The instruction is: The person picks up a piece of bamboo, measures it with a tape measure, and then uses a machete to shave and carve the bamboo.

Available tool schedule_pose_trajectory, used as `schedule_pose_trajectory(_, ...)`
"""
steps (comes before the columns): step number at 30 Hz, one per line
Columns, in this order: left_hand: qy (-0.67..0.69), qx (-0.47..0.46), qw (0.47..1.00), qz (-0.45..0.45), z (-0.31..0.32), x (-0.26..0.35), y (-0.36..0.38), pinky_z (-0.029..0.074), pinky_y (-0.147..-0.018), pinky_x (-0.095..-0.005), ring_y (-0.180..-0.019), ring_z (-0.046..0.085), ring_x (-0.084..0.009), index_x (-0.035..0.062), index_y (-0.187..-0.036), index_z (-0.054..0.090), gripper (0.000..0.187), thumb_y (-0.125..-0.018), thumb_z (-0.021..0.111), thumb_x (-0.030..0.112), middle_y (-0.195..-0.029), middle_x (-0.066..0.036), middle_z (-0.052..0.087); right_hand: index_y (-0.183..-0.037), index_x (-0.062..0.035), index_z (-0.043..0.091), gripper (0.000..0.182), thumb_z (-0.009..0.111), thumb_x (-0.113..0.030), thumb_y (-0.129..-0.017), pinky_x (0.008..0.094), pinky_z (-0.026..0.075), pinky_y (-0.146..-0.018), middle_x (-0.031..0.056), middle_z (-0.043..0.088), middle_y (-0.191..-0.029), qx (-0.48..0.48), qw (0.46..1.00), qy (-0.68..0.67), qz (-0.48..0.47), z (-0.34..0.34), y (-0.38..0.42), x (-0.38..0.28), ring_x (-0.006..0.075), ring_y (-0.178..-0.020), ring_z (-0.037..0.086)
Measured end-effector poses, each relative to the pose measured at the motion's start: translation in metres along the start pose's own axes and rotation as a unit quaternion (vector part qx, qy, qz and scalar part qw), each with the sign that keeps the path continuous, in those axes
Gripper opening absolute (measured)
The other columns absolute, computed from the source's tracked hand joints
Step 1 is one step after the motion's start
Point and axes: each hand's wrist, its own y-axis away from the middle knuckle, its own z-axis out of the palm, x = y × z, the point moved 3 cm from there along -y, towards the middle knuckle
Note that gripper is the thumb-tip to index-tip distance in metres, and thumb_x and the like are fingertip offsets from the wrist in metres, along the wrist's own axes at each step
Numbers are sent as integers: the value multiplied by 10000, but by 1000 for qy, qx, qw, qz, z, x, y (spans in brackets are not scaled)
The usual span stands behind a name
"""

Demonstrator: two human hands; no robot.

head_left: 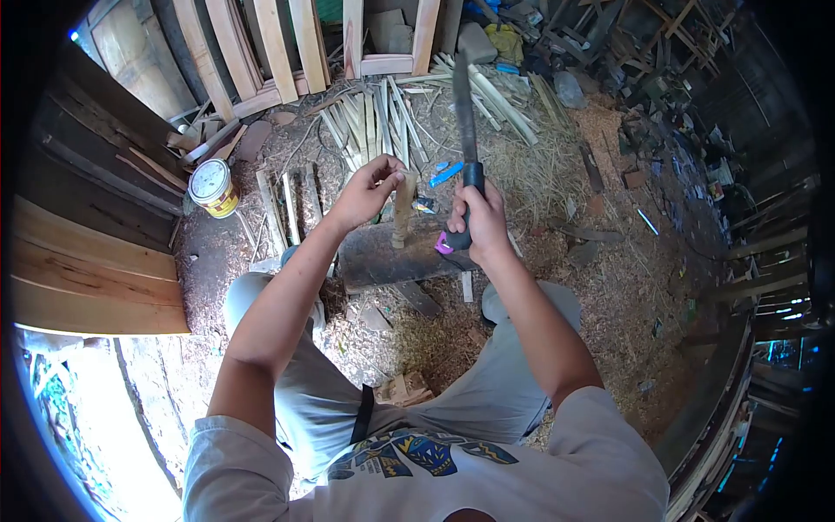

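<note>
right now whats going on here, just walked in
A person has a long-bladed knife in the right hand, its blade clear of the wood. The left hand holds the upper end of a slim piece of wood, which stands roughly upright with its lower end at a log lying in front of the knees. Beyond the log, a spread of pale wood strips lies on the ground.
</note>
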Motion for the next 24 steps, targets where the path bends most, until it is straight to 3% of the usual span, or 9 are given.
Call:
schedule_pose_trajectory(6, 8, 11, 1000, -14, 1, -10, 3, 487, -881, -279, -954, 608, -95, 37, -1137, 604, 95, -1052, 601, 78, -983, -8, 645, -1013, -70, 565, 111, 619, -166, -999, 266, 347, -422, -11, 504, -653, -35, 994, 95, -50, 3, 5, 1, 76, -439, 420)
schedule_pose_trajectory(10, 1, 37, 999, 15, 2, 7, 7, 517, -870, -294, -956, 642, -113, 25, -1144, 603, 120, -1038, 620, 81, -996, -33, 668, -1046, -64, 589, 175, 619, -236, -1043, 265, 351, -419, -27, 481, -608, -35, 991, 119, -45, 10, 23, -7, 69, -431, 421)
schedule_pose_trajectory(14, -119, 58, 991, 19, 3, 28, 17, 557, -804, -286, -919, 688, -120, 1, -1131, 620, 137, -1030, 640, 90, -1006, -70, 691, -1056, -61, 597, 228, 606, -289, -1066, 258, 362, -418, -20, 503, -610, -27, 986, 159, -33, 7, 28, 4, 74, -431, 443)
schedule_pose_trajectory(16, -139, 63, 988, 26, 4, 28, 19, 552, -774, -267, -896, 687, -103, -3, -1130, 628, 140, -1034, 643, 97, -1005, -69, 691, -1028, -68, 587, 230, 607, -295, -1065, 258, 369, -409, -8, 521, -636, -38, 978, 159, -131, 5, 26, 14, 82, -425, 450)
schedule_pose_trajectory(17, -155, 78, 983, 55, 4, 29, 20, 562, -764, -274, -884, 699, -117, -16, -1098, 639, 131, -1025, 655, 92, -981, -82, 694, -1028, -68, 587, 230, 607, -295, -1065, 258, 369, -409, -8, 521, -636, -36, 978, 160, -129, 1, 26, 19, 82, -425, 450)
schedule_pose_trajectory(21, -173, 107, 975, 95, 11, 33, 25, 606, -741, -322, -860, 748, -195, -35, -1014, 653, 130, -979, 697, 82, -961, -139, 713, -966, -78, 557, 265, 589, -318, -1072, 264, 376, -395, -3, 524, -653, -28, 987, 156, -17, 4, 35, 18, 90, -423, 465)
schedule_pose_trajectory(24, -189, 95, 973, 91, 18, 33, 25, 584, -748, -289, -885, 719, -139, -43, -1017, 653, 121, -1006, 672, 76, -903, -90, 695, -937, -81, 539, 292, 572, -334, -1078, 275, 378, -384, -6, 515, -644, -1, 991, 128, 30, 2, 37, 24, 92, -434, 491)
